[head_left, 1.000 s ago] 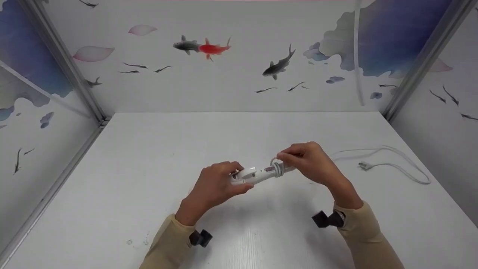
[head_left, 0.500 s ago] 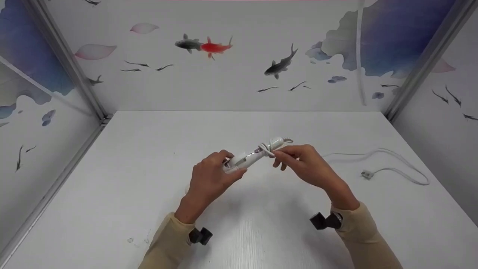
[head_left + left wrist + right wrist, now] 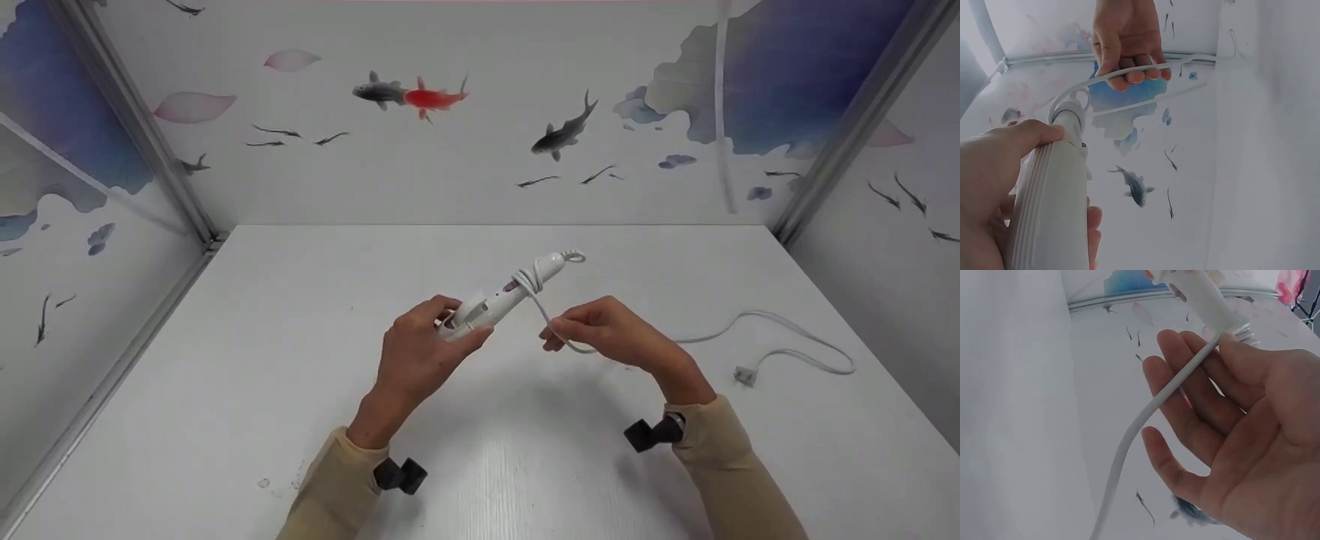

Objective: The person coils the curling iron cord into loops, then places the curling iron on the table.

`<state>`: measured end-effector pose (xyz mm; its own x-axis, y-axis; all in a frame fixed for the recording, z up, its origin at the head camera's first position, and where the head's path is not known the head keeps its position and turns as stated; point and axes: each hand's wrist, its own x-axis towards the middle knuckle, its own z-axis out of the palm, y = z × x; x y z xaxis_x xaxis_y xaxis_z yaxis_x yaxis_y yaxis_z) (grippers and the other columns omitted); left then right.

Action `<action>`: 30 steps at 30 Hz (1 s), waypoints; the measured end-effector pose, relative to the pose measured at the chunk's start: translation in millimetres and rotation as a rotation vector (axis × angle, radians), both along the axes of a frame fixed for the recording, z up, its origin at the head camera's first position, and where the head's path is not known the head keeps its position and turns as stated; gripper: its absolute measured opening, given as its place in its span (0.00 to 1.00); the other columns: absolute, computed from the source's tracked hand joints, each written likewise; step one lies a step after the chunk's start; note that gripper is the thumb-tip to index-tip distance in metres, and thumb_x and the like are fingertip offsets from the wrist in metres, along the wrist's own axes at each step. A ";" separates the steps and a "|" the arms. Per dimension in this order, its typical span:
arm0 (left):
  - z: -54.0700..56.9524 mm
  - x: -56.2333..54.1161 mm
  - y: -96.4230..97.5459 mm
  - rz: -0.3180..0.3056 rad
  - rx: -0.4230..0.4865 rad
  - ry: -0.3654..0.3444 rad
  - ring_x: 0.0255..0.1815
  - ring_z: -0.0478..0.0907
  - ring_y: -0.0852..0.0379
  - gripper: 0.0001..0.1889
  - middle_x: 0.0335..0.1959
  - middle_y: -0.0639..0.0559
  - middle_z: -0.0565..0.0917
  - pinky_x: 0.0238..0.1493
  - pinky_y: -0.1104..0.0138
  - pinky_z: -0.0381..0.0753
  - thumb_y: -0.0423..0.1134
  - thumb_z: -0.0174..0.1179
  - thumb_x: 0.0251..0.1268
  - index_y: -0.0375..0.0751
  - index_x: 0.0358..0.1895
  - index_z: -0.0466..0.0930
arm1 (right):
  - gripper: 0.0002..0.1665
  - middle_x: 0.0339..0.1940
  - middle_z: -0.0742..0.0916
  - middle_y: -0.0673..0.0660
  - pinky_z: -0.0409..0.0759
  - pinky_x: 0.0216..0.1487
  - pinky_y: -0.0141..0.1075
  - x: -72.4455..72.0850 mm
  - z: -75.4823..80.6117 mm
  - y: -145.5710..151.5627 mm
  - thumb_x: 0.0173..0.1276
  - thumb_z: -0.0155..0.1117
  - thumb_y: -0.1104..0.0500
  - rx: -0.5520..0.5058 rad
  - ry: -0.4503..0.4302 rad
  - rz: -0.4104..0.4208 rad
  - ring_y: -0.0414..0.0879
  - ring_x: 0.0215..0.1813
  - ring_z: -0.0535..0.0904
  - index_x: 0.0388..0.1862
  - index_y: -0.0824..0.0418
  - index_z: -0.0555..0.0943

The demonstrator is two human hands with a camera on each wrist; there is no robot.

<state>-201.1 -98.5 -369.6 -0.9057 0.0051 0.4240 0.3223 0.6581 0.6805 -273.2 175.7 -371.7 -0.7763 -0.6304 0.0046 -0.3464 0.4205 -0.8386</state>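
Note:
My left hand (image 3: 416,349) grips a white curling iron (image 3: 504,303) by its thick lever end, so that end is partly hidden. The iron points up and to the right; its ribbed side (image 3: 1050,208) shows in the left wrist view. Near its far end a pale power cord (image 3: 540,304) is wound round the handle in several loops. My right hand (image 3: 611,334) pinches the cord between thumb and fingers, below and right of the loops. In the right wrist view the cord (image 3: 1129,439) runs across the fingers and hangs down.
The rest of the cord (image 3: 795,319) lies in a bend on the white table (image 3: 225,360) at the right, ending in a plug (image 3: 745,376). Panels printed with fish (image 3: 559,135) enclose the back and sides.
The iron's far end has swung up and away. My right hand has drawn the cord down from the loops, leaving a longer loose stretch. The plug has shifted slightly toward me.

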 end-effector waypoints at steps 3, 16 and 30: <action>1.4 0.5 0.5 -0.032 0.018 -0.027 0.38 0.83 0.51 0.21 0.43 0.45 0.87 0.39 0.58 0.84 0.49 0.72 0.57 0.41 0.49 0.84 | 0.21 0.40 0.91 0.56 0.74 0.62 0.56 -4.2 -6.7 0.9 0.77 0.57 0.48 0.047 -0.045 -0.043 0.45 0.47 0.84 0.47 0.62 0.88; -4.9 0.5 0.4 -0.222 0.016 -0.080 0.34 0.79 0.59 0.18 0.39 0.52 0.86 0.35 0.65 0.79 0.49 0.71 0.58 0.45 0.48 0.84 | 0.13 0.49 0.88 0.60 0.79 0.57 0.47 -9.8 -17.3 -2.6 0.72 0.65 0.56 0.067 0.061 -0.233 0.52 0.53 0.83 0.51 0.59 0.86; -6.0 1.5 1.2 -0.432 -0.173 -0.092 0.32 0.76 0.61 0.17 0.34 0.55 0.85 0.35 0.70 0.76 0.51 0.73 0.57 0.44 0.40 0.83 | 0.08 0.29 0.86 0.49 0.77 0.32 0.30 -13.0 -14.1 6.2 0.61 0.74 0.62 -0.153 -0.008 -0.238 0.39 0.31 0.79 0.33 0.66 0.85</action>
